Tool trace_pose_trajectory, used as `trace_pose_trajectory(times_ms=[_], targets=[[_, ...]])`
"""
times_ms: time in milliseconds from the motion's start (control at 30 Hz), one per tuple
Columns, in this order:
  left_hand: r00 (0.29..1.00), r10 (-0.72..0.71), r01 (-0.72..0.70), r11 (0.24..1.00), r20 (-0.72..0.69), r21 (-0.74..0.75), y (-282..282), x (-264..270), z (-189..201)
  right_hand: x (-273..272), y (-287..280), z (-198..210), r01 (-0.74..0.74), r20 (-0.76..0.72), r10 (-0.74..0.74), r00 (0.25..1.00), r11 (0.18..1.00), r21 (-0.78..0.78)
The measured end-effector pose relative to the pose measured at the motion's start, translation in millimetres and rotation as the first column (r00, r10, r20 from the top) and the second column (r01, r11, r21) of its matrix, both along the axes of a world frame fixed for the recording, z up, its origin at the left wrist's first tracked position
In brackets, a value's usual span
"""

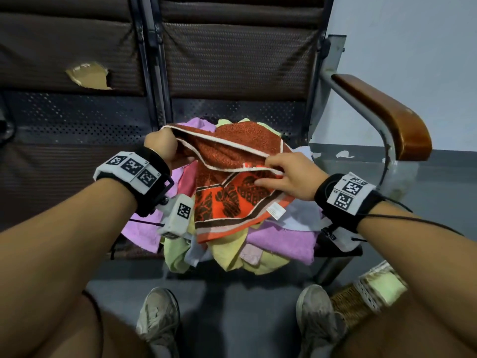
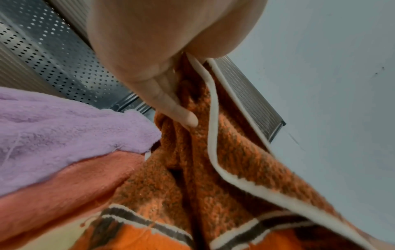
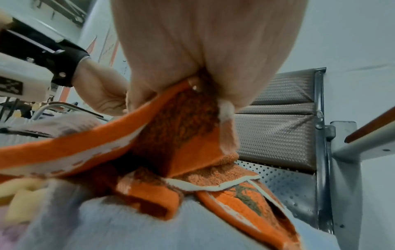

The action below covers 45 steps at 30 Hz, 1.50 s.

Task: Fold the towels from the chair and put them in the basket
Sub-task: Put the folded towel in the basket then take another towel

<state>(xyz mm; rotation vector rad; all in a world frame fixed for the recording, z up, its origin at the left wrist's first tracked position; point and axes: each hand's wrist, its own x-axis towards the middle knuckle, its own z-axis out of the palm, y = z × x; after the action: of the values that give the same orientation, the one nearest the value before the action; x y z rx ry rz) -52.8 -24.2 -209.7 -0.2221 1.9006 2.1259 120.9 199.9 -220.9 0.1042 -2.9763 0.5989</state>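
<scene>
The left hand [image 1: 162,148] has its grip closed on the white-piped edge of an orange terry towel with dark brown leaf patterns and brown-and-white border stripes [image 1: 232,182], the fingers [image 2: 171,103] curled round bunched cloth at one end of that edge. The right hand [image 1: 291,177] pinches the same piped edge further along, thumb over the top and fingers under the fabric, so its grip is closed on the towel as well. Between the two hands the edge is lifted and sags a little, while the rest of the towel hangs down and lies on a heap of soft towels in lilac, pale yellow, pink and pale blue [image 1: 258,249]. A small white care label [image 1: 277,211] shows at the towel's lower right corner. The heap sits on the seat of a metal-framed waiting chair with a perforated steel pan and dark woven padding [image 1: 232,60]; its brown wooden armrest [image 1: 382,117] curves down on the right. The neighbouring chair back on the left has a torn patch of padding [image 1: 89,76]. Down on the grey floor, just beside the person's right shoe [image 1: 317,321], stands a woven brown basket with a white lace trim [image 1: 361,301], with a pale yellow-green cloth [image 1: 384,285] showing at its top. Both wrists carry black straps with white marker blocks [image 1: 134,169].
</scene>
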Motion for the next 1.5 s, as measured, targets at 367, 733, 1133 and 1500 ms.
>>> trace_pose_trajectory(times_ms=[367,733,1133,1500], targets=[[0.987,-0.008,0.002,0.999,-0.159,-0.039,-4.3,-10.0,0.2,0.0,32.6,6.2,0.455,-0.111,-0.450,0.886,0.890,0.019],[0.888,-0.126,-0.070,0.913,-0.442,-0.402,-7.8,-7.3,42.7,1.1,44.8,55.4,0.363,-0.347,-0.430,0.833,0.899,-0.243],[0.822,-0.202,0.122,0.976,-0.533,-0.182,-26.3,4.8,140.3,8.5,42.6,154.0,0.372,-0.366,-0.374,0.852,0.925,-0.078],[0.735,-0.204,-0.040,0.939,-0.646,-0.342,-39.4,-5.3,153.9,15.3,33.4,183.8,0.263,-0.143,-0.521,0.842,0.626,-0.734]])
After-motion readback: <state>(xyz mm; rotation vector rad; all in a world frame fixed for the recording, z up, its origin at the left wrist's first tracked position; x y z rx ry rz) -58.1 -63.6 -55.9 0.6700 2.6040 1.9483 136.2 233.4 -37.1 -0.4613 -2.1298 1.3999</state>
